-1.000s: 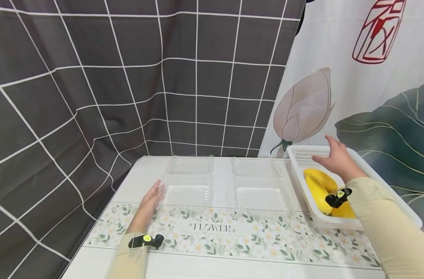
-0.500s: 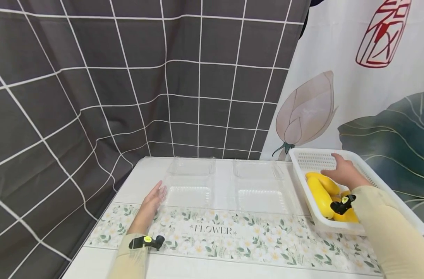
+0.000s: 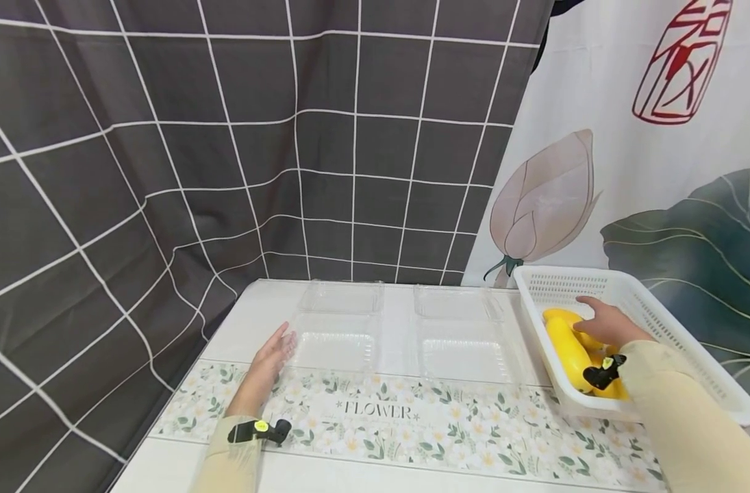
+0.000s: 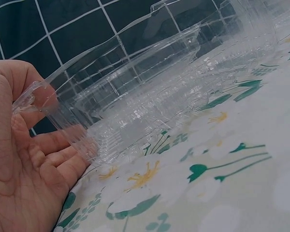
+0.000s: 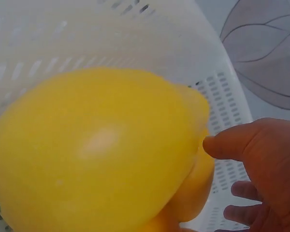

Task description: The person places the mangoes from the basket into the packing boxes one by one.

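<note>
My right hand (image 3: 611, 325) is inside a white basket (image 3: 689, 329), fingers apart, over several smooth yellow fruits (image 3: 566, 349). In the right wrist view, the thumb of that hand (image 5: 275, 169) points at the narrow end of a large yellow fruit (image 5: 101, 145), its tip right at the edge; the other fingers extend below. My left hand (image 3: 266, 363) lies along the left side of a clear plastic container (image 3: 334, 349) with its lid folded back. The left wrist view has the loosely bent fingers of this hand (image 4: 34, 169) against the container's corner.
A second clear container (image 3: 464, 359) with its lid back stands between the first one and the basket. Under them is a white table cover with a floral band (image 3: 381, 438). A dark gridded curtain (image 3: 325, 157) and a white printed cloth (image 3: 609, 61) hang behind.
My right hand has lowered into the basket, close over the yellow fruits. The left hand stays beside the container. The head view has shifted slightly.
</note>
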A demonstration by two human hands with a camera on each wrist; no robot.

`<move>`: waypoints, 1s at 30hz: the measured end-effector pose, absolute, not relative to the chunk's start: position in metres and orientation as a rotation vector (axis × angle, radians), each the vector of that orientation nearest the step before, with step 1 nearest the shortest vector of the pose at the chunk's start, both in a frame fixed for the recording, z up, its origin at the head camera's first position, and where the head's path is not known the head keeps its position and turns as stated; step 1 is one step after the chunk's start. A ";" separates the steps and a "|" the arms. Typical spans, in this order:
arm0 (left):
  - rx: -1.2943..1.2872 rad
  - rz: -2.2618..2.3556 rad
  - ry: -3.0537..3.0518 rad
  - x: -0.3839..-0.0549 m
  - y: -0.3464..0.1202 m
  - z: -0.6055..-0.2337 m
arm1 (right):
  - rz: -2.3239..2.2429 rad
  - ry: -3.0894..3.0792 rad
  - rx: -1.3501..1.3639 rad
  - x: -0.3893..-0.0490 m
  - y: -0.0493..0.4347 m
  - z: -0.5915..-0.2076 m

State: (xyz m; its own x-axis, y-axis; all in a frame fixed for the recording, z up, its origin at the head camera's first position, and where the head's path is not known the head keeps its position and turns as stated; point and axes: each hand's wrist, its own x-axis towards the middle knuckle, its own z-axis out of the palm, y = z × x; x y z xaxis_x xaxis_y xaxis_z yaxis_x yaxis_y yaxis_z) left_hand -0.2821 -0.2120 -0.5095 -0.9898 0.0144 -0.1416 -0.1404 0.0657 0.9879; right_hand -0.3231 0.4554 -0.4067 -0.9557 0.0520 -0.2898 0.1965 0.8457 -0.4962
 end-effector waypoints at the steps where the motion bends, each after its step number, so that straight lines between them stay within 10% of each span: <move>1: -0.131 2.070 2.210 -0.282 -0.212 -0.509 | -0.792 2.747 0.200 -0.323 0.456 -0.409; 30: -0.144 2.054 2.231 -0.281 -0.212 -0.511 | -0.625 2.829 0.091 -0.331 0.457 -0.444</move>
